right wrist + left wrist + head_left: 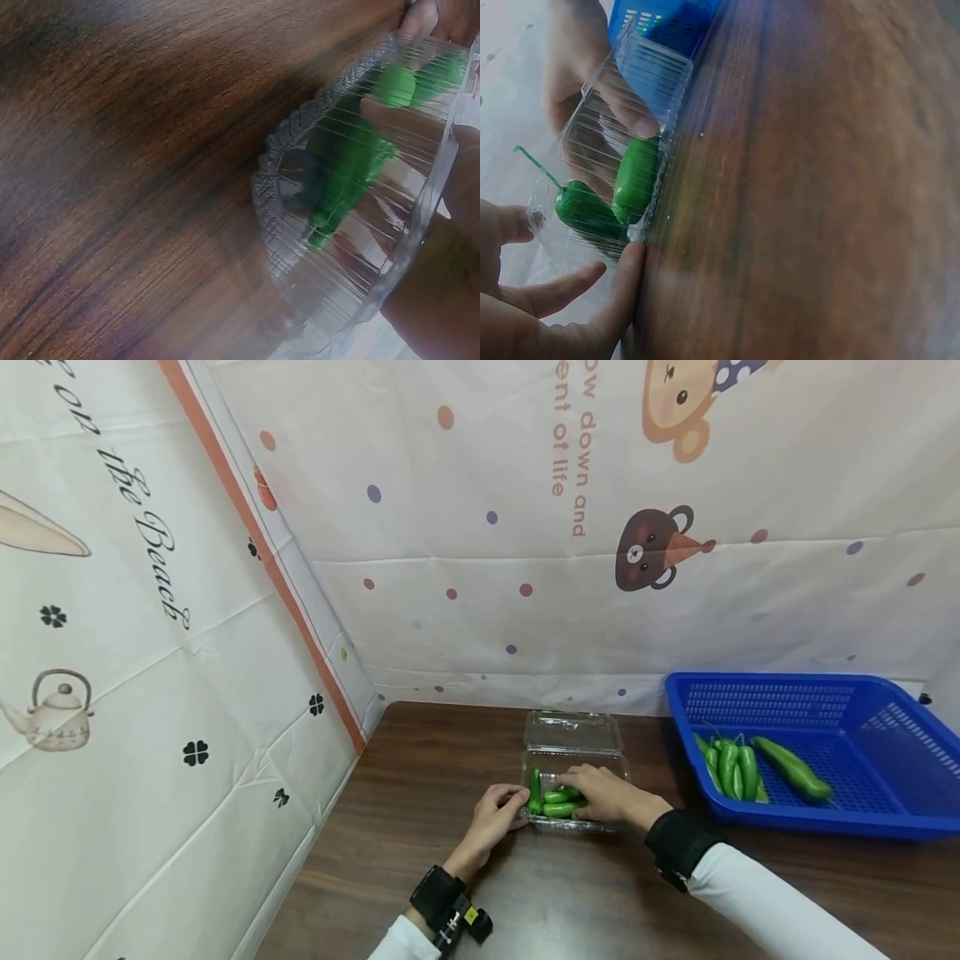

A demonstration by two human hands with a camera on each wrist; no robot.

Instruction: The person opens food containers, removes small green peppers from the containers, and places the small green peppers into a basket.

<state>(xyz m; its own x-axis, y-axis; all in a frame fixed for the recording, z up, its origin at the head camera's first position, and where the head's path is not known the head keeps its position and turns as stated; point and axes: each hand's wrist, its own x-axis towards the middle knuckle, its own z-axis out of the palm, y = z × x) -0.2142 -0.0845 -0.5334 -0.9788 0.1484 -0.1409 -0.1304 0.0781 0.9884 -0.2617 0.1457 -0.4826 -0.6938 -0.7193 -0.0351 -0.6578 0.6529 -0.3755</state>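
Observation:
A clear plastic clamshell container (573, 764) stands on the table with its lid folded back. Inside lie green chili peppers (562, 810), one lengthwise at the left end and others crosswise beside it. My left hand (495, 814) holds the container's near left corner, thumb and fingers apart on its wall in the left wrist view. Reaching into the tray, my right hand (603, 795) has its thumb and fingers about a pepper (637, 176). Through the ribbed wall in the right wrist view, peppers (349, 172) show under that hand; its fingertips are partly hidden.
A blue plastic basket (840, 685) stands to the right, holding several green peppers (738, 768) at its left and a larger one (793, 768) beside them. The brown wooden table (390, 843) meets printed white cloth walls (450, 635) at the back and left.

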